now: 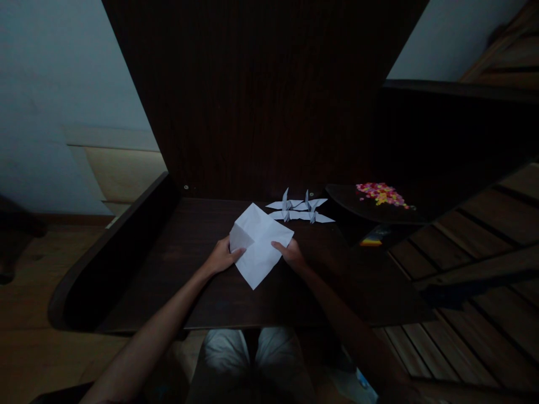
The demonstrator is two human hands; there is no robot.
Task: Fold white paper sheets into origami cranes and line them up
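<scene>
A creased white sheet of paper (259,241) is held up over the dark desk, one corner pointing toward me. My left hand (223,255) pinches its left corner, thumb on top and fingers hidden behind. On the opposite side my right hand (292,253) grips the right corner in the same way, thumb on the face of the sheet. Just beyond the paper, several white folded paper cranes (311,215) stand close together in two rows near the desk's back panel.
The dark wooden desk (168,280) has a raised side wall (113,252) at left and a tall back panel (261,101). Small pink, red and yellow pieces (382,194) lie heaped on a dark shelf at right. Wooden slats (471,269) run beyond it.
</scene>
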